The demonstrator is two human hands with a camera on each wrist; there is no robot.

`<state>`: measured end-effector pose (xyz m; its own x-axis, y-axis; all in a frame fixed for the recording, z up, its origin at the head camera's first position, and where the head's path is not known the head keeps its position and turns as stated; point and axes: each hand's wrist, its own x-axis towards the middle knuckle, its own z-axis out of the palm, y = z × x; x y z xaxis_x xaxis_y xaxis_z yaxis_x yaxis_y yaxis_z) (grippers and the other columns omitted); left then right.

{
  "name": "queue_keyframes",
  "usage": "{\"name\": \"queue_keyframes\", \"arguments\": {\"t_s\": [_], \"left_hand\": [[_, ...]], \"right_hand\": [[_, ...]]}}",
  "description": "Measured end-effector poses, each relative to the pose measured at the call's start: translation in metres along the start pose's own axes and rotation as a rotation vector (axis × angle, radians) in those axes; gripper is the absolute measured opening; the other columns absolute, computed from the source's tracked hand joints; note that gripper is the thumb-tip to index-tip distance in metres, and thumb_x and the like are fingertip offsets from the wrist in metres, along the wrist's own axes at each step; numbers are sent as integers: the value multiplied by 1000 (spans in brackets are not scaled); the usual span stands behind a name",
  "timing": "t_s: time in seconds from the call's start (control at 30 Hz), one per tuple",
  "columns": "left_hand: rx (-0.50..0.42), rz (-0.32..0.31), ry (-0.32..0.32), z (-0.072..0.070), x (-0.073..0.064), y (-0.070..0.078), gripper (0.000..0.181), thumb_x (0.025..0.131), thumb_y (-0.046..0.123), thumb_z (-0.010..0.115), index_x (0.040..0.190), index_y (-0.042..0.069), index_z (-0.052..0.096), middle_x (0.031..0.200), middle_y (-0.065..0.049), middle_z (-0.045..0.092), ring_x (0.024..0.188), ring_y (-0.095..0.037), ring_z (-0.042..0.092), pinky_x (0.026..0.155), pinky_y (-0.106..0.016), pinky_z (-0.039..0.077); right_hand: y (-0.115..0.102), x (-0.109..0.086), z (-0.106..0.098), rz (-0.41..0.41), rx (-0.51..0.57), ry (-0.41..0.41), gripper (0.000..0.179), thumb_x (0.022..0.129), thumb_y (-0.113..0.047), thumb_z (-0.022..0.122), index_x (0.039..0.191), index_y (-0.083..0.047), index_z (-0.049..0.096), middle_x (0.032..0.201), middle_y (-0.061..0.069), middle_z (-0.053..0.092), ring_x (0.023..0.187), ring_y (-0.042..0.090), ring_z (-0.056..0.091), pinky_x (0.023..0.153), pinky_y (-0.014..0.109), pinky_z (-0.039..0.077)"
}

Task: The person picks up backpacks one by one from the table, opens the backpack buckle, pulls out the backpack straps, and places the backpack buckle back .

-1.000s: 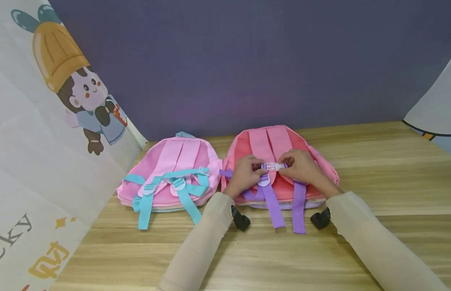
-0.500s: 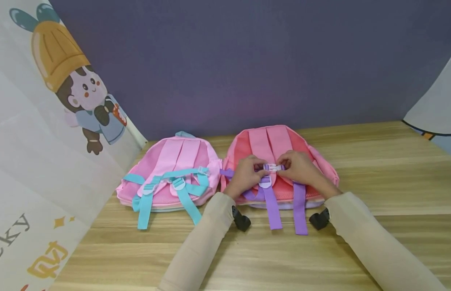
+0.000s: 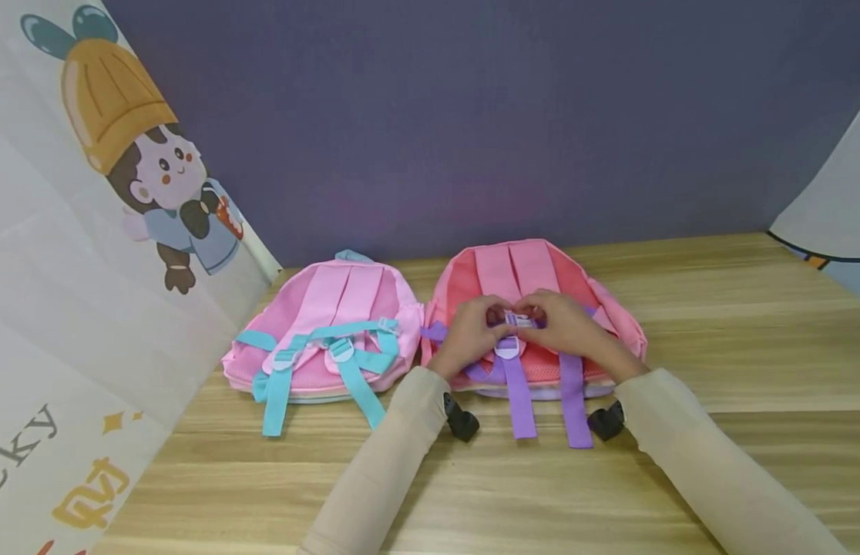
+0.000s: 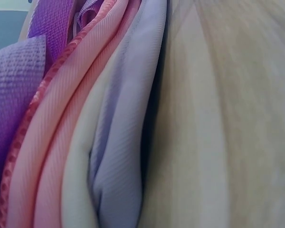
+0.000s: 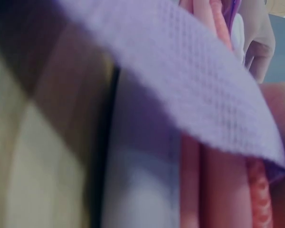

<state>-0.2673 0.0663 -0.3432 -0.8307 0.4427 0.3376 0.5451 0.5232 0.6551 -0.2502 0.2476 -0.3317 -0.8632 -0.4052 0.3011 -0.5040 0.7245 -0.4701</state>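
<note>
A pink backpack lies with its straps facing up, its purple webbing hanging over the near edge. Above its lower middle, both hands pinch a pale side-release buckle. The left hand has the buckle's left end between thumb and fingers. From the other side, the right hand holds the right end, its fingertips close to the left hand's. Fingers cover much of the buckle, so I cannot tell whether its halves are locked. A purple strap crosses the right wrist view; another purple strap shows in the left wrist view.
A lighter pink backpack with turquoise straps lies against the left side of the first. Both rest on a wood-grain table. Behind stands a dark blue panel; a white printed sheet borders the left.
The right hand has moved left, closing on the left hand, and more of the buckle is now covered. The right purple strap end has shifted slightly right. The left hand has hardly moved.
</note>
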Motion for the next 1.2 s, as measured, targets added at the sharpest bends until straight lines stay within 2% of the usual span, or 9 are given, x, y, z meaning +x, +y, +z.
{"name": "queue_keyframes", "arguments": {"t_s": [0.2,0.37,0.6,0.93,1.07,1.2], "left_hand": [[-78,-1,8,1,2,-2,30,82,10,74,109,2,63,92,-10,68,81,-15,62,73,-17,48],[-29,-8,-31,-6,1,-1,26,83,7,72,107,1,66,97,-11,70,86,-17,64,76,-19,49],[29,-33,-72,-12,0,1,20,84,7,70,101,-1,72,98,-12,70,91,-19,64,76,-20,49],[164,33,-23,-5,1,0,18,85,11,70,101,4,74,93,-8,68,87,-17,60,75,-21,46],[174,24,-16,-3,1,1,16,87,11,67,99,5,75,92,-7,67,86,-16,60,76,-22,46],[138,2,-46,-6,1,1,18,87,13,68,102,4,74,95,-8,67,89,-16,60,76,-21,47]], "right_hand": [[-1,0,3,-16,11,23,29,83,-12,73,109,-1,66,97,11,64,81,21,54,75,38,46],[0,2,5,-11,57,41,23,84,-9,71,105,-2,68,93,10,65,82,22,57,76,40,47],[3,1,4,14,120,34,22,84,-7,70,106,-2,68,90,9,66,82,20,59,76,38,48],[3,-1,1,31,172,39,22,83,-9,73,104,-2,69,85,6,66,79,17,58,73,33,47],[3,-1,1,30,172,27,21,83,-12,73,102,-3,69,84,5,66,78,16,57,72,32,47],[3,-1,1,39,178,18,21,84,-12,72,103,-3,69,86,6,67,79,16,58,73,32,47]]}}
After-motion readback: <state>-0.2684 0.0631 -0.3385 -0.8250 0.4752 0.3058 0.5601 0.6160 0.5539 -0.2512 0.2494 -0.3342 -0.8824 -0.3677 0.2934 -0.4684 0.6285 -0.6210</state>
